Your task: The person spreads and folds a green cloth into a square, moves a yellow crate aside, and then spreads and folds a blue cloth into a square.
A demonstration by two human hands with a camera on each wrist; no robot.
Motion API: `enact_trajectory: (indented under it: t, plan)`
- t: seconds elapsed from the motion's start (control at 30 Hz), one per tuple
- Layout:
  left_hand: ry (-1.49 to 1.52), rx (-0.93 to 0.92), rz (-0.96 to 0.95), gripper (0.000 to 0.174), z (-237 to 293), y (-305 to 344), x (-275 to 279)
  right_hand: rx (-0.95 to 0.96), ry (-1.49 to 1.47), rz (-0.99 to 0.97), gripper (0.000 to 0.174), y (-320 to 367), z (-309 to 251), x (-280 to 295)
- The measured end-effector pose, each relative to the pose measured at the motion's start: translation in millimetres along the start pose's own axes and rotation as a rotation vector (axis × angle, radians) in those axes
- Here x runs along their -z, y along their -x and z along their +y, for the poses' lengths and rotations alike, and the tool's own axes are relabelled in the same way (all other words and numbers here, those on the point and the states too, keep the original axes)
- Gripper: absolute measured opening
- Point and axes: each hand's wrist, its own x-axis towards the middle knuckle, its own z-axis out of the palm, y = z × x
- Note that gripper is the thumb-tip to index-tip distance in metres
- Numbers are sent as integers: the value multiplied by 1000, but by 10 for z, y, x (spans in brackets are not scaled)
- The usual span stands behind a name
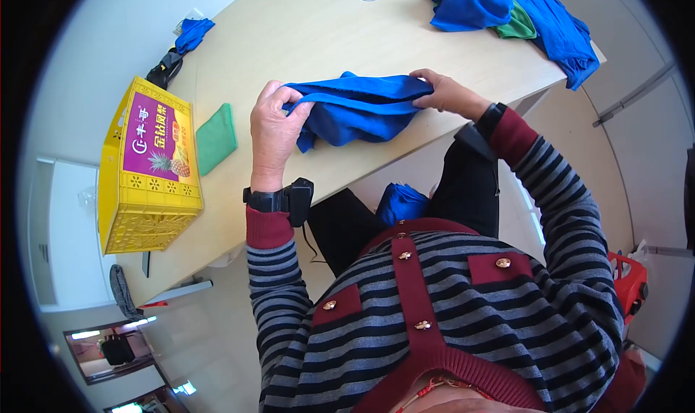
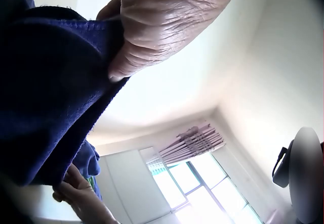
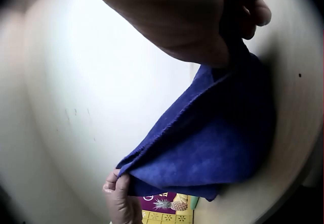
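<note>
A blue cloth [image 1: 362, 116] hangs in folds between the two hands, near the table's front edge in the head view. The left hand [image 1: 279, 127] pinches its left end between thumb and fingers. At the right end, the right hand [image 1: 452, 96] pinches the other corner. In the left wrist view the cloth [image 2: 50, 97] droops from the left hand [image 2: 167, 24], with the right hand [image 2: 86, 198] at its far corner. The right wrist view has the cloth [image 3: 202, 138] stretched from the right hand [image 3: 187, 21] down to the left hand [image 3: 121, 198].
A yellow crate [image 1: 152, 221] stands at the table's left, beside a folded green cloth [image 1: 217, 139]. More blue cloths [image 1: 550, 29] and a green one [image 1: 517, 23] lie at the back right. A small blue cloth [image 1: 194, 34] is at the back left; another blue cloth [image 1: 402, 203] is below the table edge.
</note>
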Motion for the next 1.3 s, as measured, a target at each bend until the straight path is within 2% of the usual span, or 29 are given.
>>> enact_trajectory:
  t: [0.03,0.13,0.27,0.33,0.4,0.47,0.5,0.53,0.57,0.6,0.7,0.97,1.1,1.3]
  plan:
    - [1,-5,-3,20,14,-7,-21,8,1,-9,42,-37,69,-41]
    - [-35,3,19,20,-43,-16,120,318,312,310,37,-223,267,-96]
    - [-75,37,-30,20,-101,-79,354,368,301,375,34,-481,235,225]
    - [-50,20,-68,21,-179,-147,521,473,338,405,30,-604,-32,529]
    - [-39,8,-85,21,-183,-198,704,274,131,251,31,-511,-616,822]
    - [100,14,-77,21,-132,-291,921,563,215,411,30,-452,-1042,1021]
    - [171,19,-72,22,-103,-332,1015,567,219,411,30,-481,-1233,1143]
    - [170,20,-66,22,-58,-363,1088,636,136,411,20,-524,-1423,1262]
    - [179,38,-42,22,-11,-389,1177,703,54,408,19,-535,-1604,1343]
    - [187,58,-20,23,26,-403,1257,706,56,401,19,-475,-1786,1373]
    - [168,69,-2,24,-35,-381,1343,456,268,275,22,-237,-2173,1395]
    - [126,21,85,26,-54,-212,1326,357,283,212,19,36,-2394,1315]
    - [102,0,145,24,-85,-217,1421,323,187,124,18,-124,-2386,1371]
    - [125,-40,224,19,-91,-264,1356,295,255,89,19,-490,-2312,1269]
